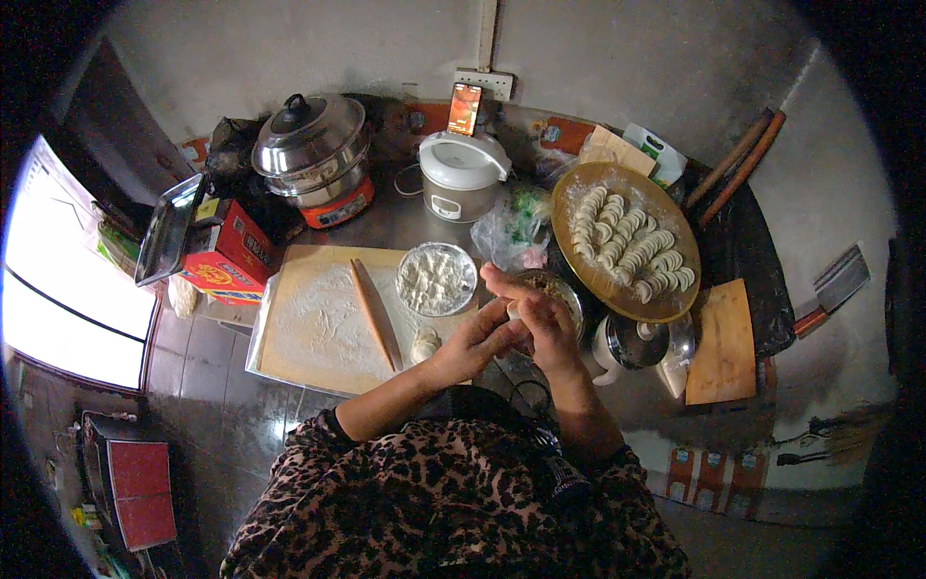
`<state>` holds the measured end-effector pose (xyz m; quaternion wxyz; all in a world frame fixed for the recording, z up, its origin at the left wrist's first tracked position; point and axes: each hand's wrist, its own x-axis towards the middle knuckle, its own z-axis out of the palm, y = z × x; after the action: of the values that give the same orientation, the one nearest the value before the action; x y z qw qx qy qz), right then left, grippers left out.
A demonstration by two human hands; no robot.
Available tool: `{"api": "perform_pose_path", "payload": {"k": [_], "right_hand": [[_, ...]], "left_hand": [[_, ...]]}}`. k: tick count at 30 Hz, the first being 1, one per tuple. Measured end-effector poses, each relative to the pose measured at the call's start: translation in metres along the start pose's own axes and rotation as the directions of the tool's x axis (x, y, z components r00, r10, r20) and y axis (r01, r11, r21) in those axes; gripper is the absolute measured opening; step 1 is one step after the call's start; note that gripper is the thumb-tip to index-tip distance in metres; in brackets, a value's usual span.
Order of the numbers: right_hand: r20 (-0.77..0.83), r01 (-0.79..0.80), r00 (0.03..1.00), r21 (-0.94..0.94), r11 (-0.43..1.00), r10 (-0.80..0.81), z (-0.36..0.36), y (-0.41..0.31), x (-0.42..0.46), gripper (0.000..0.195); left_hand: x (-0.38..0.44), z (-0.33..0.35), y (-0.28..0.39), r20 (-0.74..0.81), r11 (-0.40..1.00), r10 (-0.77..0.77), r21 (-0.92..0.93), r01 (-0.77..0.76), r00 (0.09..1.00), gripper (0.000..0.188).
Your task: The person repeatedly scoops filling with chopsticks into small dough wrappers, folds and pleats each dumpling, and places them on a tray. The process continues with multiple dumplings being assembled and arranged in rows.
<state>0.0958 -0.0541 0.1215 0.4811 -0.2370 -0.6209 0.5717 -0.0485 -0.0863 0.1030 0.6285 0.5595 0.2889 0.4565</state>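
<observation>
Both hands meet in front of me, over the near edge of a metal bowl of chopped filling. Between the fingers of my left hand and my right hand a small piece of pale dough shows, mostly hidden. To the left lies a floured wooden board with a wooden rolling pin across it. A bowl of flour stands at the board's right, and pale dough pieces lie just below it. Rows of folded dumplings cover a round tray on the right.
Behind are a steamer pot, a rice cooker with a phone propped on it, and a plastic bag. A red box stands left. Near the right side are a lidded container and a wooden board.
</observation>
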Motion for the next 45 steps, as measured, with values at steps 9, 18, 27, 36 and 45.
{"api": "perform_pose_path", "payload": {"k": [9,18,27,36,45], "right_hand": [[0.063,0.122,0.991,-0.075,0.99,-0.118,-0.001,0.001,0.003,0.041],[0.077,0.106,0.992,-0.123,0.987,-0.097,-0.006,0.006,0.003,0.039],[0.11,0.237,0.971,-0.293,0.926,-0.213,-0.005,0.001,0.006,0.034],[0.078,0.261,0.965,-0.336,0.905,-0.249,-0.006,0.0,0.007,0.038],[0.114,0.215,0.975,-0.3,0.93,-0.189,-0.009,0.002,0.004,0.034]], "left_hand": [[0.001,-0.007,-0.001,0.083,1.0,0.0,0.022,-0.002,0.997,0.045],[-0.002,-0.007,0.003,-0.006,0.999,-0.03,0.035,0.03,1.0,0.04],[0.001,-0.005,0.002,-0.027,0.997,-0.027,-0.067,0.025,0.999,0.037],[0.003,-0.007,-0.001,-0.005,0.997,-0.04,-0.065,0.039,0.999,0.035],[0.002,-0.003,0.001,-0.008,0.992,-0.061,-0.114,0.059,0.998,0.035]]}}
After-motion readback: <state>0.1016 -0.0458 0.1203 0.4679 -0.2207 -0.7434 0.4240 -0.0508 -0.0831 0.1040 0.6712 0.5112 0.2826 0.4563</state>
